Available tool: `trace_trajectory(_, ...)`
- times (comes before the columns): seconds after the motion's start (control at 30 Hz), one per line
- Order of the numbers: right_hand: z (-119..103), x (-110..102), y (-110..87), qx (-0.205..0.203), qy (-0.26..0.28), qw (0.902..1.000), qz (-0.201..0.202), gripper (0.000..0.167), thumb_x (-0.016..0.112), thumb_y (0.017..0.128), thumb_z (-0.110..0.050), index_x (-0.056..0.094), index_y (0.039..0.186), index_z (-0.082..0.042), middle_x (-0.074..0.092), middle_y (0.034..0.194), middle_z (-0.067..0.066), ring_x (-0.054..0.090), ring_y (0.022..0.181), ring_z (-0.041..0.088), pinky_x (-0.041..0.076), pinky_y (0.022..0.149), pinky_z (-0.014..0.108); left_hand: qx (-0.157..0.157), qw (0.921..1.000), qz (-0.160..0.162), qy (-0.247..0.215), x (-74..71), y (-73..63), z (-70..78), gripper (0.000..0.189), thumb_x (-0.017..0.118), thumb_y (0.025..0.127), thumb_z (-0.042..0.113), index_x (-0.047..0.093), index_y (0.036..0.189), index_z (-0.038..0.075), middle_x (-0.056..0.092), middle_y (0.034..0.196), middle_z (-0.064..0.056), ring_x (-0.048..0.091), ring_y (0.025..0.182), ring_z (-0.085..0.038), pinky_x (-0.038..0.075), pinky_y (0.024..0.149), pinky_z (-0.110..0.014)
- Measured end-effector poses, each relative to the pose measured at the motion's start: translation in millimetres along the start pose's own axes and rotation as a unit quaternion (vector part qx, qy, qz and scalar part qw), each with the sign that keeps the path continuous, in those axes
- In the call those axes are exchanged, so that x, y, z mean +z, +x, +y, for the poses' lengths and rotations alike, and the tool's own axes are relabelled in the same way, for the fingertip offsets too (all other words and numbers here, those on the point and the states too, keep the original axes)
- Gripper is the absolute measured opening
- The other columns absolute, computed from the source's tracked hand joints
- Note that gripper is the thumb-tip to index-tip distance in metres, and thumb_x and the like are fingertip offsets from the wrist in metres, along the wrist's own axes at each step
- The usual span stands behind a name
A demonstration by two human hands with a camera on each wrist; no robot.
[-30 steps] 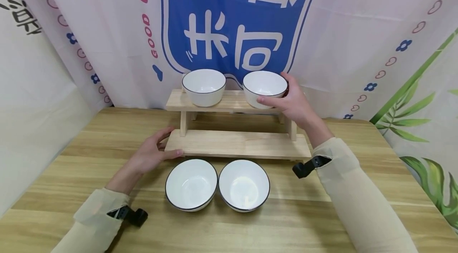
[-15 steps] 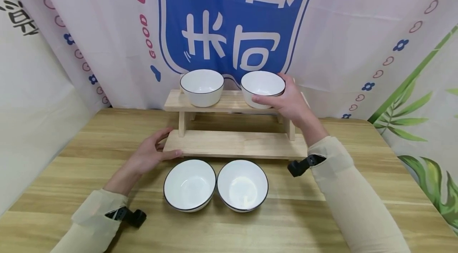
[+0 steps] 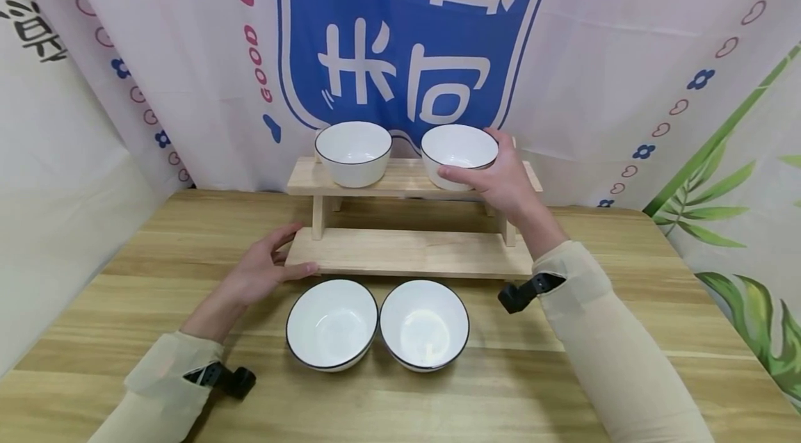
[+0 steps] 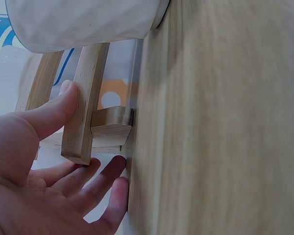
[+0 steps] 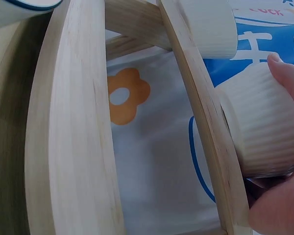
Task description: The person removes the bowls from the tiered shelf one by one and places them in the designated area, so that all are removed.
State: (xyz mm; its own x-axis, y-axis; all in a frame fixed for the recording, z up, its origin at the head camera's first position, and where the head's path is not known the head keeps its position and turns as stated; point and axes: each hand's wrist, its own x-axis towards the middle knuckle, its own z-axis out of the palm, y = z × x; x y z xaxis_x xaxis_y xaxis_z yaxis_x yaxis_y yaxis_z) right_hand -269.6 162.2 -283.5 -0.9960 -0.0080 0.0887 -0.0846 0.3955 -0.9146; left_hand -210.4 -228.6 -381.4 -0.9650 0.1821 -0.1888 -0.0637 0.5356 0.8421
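A two-tier wooden stand [image 3: 413,252] stands at the back of the table. My left hand [image 3: 259,269] grips the left end of its lower board, thumb at the front edge and fingers around the end; the left wrist view shows this board end [image 4: 83,107] between thumb and fingers. On the upper board, my right hand [image 3: 510,182] holds the right white bowl [image 3: 459,145] by its side, thumb in front and fingers behind. The right wrist view shows that bowl's ribbed side [image 5: 262,120] resting on the board. Another white bowl [image 3: 354,151] sits at the upper left.
Two dark-rimmed white bowls, a left one [image 3: 333,325] and a right one [image 3: 424,325], stand side by side on the wooden table [image 3: 500,387] in front of the stand. A printed curtain [image 3: 601,81] hangs close behind the stand.
The head view has shifted slightly. My right forearm has come in a little to the left, while both hands keep their holds and the bowls stay in place on the stand.
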Motion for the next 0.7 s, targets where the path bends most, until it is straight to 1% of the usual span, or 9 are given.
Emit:
trace_trajectory(0.2,0,1,-2.9,0.002,0.002,0.9999,0.014,0.121,0.095,0.081,-0.044,0.018,0.17,-0.016,0.031,0.173,0.011,0.04,0.152,0.033,0.04,0.126,0.055,-0.003,1.0,0.001,0.005,-0.4,-0.3,-0.4,0.104,0.082,0.097,0.035,0.017,0.173,0.01,0.018,0.179,-0.022,0.038,0.155,-0.052,0.037,0.123,-0.066)
trace_trajectory(0.4,4,-1,-6.9,-0.005,-0.004,0.9997,0.023,0.12,0.095,0.08,-0.045,0.02,0.169,-0.015,0.033,0.172,0.012,0.042,0.151,0.034,0.04,0.126,0.056,-0.002,1.0,0.001,0.002,0.2,0.9,-0.8,0.104,0.082,0.097,0.034,0.016,0.173,0.01,0.018,0.179,-0.022,0.038,0.155,-0.052,0.037,0.124,-0.066)
trace_trajectory(0.6,9,-5,-11.8,-0.026,0.0,0.9991,0.035,0.114,0.096,0.08,-0.042,0.027,0.167,-0.014,0.039,0.168,0.011,0.045,0.147,0.033,0.044,0.123,0.055,-0.002,1.0,0.0,-0.003,0.1,1.2,-1.5,0.104,0.082,0.097,0.034,0.016,0.173,0.01,0.017,0.179,-0.022,0.039,0.155,-0.052,0.037,0.123,-0.066)
trace_trajectory(0.7,13,-8,-13.9,-0.041,0.024,0.9984,0.032,0.11,0.096,0.08,-0.036,0.029,0.164,-0.015,0.041,0.165,0.01,0.047,0.144,0.03,0.045,0.121,0.052,-0.003,1.0,0.001,-0.005,0.0,1.2,-1.3,0.104,0.083,0.097,0.034,0.016,0.173,0.01,0.017,0.179,-0.022,0.038,0.155,-0.052,0.037,0.123,-0.066)
